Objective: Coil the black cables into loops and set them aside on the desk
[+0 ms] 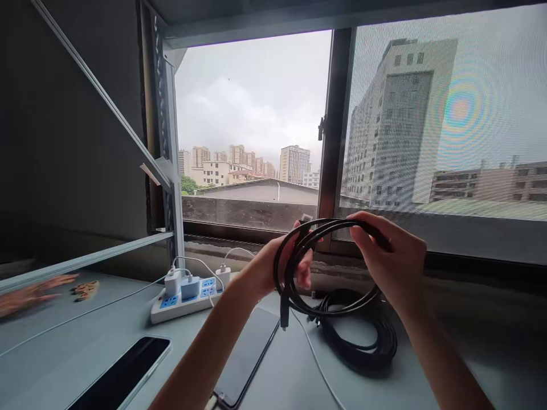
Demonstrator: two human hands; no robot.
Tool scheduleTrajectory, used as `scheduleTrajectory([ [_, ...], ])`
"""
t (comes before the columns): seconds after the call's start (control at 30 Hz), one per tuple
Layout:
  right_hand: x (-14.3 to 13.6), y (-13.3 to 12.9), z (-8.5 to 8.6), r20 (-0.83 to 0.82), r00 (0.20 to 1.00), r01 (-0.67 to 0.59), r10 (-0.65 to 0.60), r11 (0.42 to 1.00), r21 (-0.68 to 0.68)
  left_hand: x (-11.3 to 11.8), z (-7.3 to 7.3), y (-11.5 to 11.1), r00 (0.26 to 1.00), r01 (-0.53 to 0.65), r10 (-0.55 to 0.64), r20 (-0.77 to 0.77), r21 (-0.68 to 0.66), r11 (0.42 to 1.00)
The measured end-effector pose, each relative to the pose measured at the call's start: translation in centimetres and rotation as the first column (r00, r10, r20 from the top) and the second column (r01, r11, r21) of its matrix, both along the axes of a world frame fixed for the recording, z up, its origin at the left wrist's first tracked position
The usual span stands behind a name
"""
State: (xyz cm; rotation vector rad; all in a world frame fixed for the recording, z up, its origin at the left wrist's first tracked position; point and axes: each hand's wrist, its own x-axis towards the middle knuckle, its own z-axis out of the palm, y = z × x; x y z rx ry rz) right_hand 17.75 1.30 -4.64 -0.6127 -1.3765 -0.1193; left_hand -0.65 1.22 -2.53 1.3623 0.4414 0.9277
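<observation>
A black cable (pixel 327 312) hangs in a loose coil of a few loops between my two hands, above the table. My left hand (pixel 284 262) is closed on the coil's left side, and a dark plug end dangles below it. On the upper right of the coil, my right hand (pixel 391 253) pinches the loops between thumb and fingers. Under the held coil, a second, thicker bundle of black cable (pixel 363 361) lies on the table. Part of this bundle is hidden behind the loops in my hands.
A white power strip (pixel 188 307) with chargers plugged in stands at the left. Two dark-screened devices, a phone (pixel 123 376) and a tablet-like slab (pixel 245 359), lie in front. White wires cross the table. Another person's hand (pixel 34 293) is at far left.
</observation>
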Motion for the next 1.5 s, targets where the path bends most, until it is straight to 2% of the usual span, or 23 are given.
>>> scheduleTrajectory([
  [0.1,-0.1,-0.2,0.0,0.048,0.999,0.006,-0.005,1.0,-0.029,0.2,-0.2,-0.6,0.996,0.075,-0.074,-0.04,0.021,0.997],
  [0.27,0.0,0.7,-0.2,0.008,0.996,-0.082,0.085,0.977,-0.197,0.2,-0.3,-1.0,0.98,0.198,-0.197,-0.041,0.011,0.98],
  [0.43,0.2,1.3,-0.3,-0.019,0.99,-0.138,0.138,0.955,-0.264,0.0,-0.7,-0.4,0.982,0.187,-0.186,-0.031,0.007,0.982],
  [0.6,0.2,1.2,0.0,0.001,0.988,-0.148,0.156,0.94,-0.306,-0.2,-1.1,0.1,0.953,0.303,-0.303,-0.011,0.107,0.947],
  [0.73,0.2,1.4,0.1,0.007,0.985,-0.158,0.171,0.927,-0.339,-0.5,-1.4,0.5,0.948,0.316,-0.319,0.008,0.106,0.943],
  [0.83,0.1,1.7,-0.1,-0.008,0.983,-0.174,0.182,0.921,-0.35,-0.5,-1.3,0.6,0.959,0.281,-0.282,0.015,0.056,0.958],
  [1.0,0.0,1.9,-0.1,-0.025,0.987,-0.155,0.156,0.92,-0.36,-0.1,-0.6,0.2,0.997,0.061,-0.061,0.038,-0.004,0.998],
  [1.13,0.1,1.7,0.0,-0.021,0.994,-0.108,0.107,0.93,-0.352,-0.1,0.0,0.5,0.996,0.055,-0.057,-0.073,-0.025,0.998],
  [1.2,0.1,1.6,0.0,-0.018,0.996,-0.091,0.091,0.931,-0.355,-0.2,0.1,0.7,0.99,0.034,-0.033,-0.134,0.008,0.999],
  [1.37,-0.1,1.2,0.0,-0.019,0.995,-0.099,0.098,0.938,-0.331,-0.1,0.0,0.3,0.951,-0.109,0.152,-0.269,0.168,0.98],
  [1.5,-0.3,0.9,0.0,-0.043,0.996,-0.093,0.084,0.954,-0.287,-0.1,-0.1,0.1,0.938,-0.091,0.157,-0.31,0.218,0.972],
])
